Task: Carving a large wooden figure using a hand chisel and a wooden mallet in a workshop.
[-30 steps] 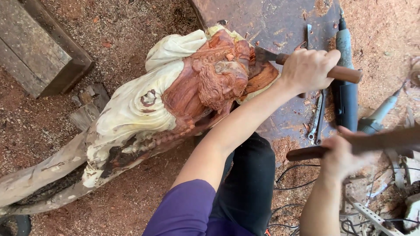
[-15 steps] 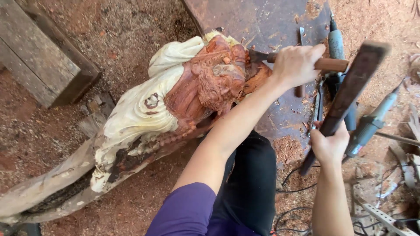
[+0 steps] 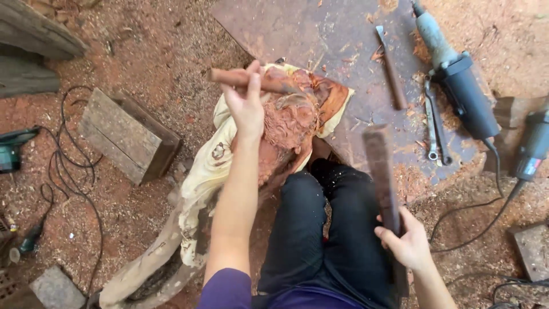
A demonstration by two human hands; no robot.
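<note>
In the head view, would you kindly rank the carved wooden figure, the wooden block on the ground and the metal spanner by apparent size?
1. Carved reddish and pale wooden figure
2. Grey wooden block
3. Slim metal spanner

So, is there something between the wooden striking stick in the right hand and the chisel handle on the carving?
Nothing visible. The flat brown wooden stick in the right hand is raised over the black trousers; open air separates it from the reddish chisel handle, which the left hand holds.

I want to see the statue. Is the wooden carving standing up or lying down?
Lying down. The wooden carving stretches flat along the dirt beside the person's leg, under the left hand.
</note>
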